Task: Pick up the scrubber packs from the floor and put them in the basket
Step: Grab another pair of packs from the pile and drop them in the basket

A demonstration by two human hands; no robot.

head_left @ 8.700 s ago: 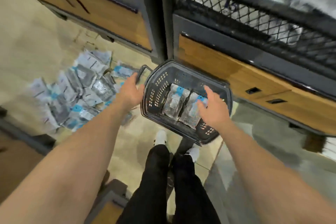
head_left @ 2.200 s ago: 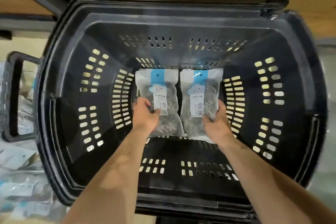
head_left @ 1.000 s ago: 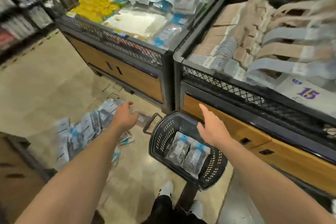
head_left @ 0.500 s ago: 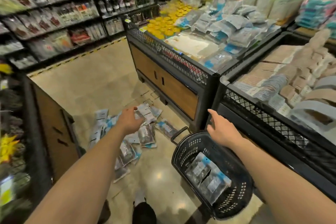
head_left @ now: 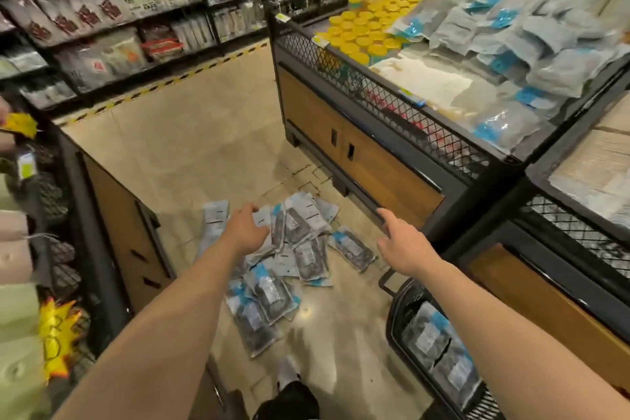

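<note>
Tan floor (head_left: 191, 153) is running between display bins (head_left: 375, 153). Scrubber packs (head_left: 306, 256) are lying heaped on it, ahead and below me, long axes pointing every way. Two more are sitting in the basket (head_left: 393, 320) at my right. Left grip (head_left: 245, 228) is hovering nearest, over the heap, loose and holding nothing. Right grip (head_left: 402, 249) is hanging released, fingers spread.

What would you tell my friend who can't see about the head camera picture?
Two bare arms reach over a shop floor: the left hand hovers above a heap of scrubber packs on the tiles, and the open right hand is near a black basket holding two packs. Shelves and display bins full of goods stand around.
</note>
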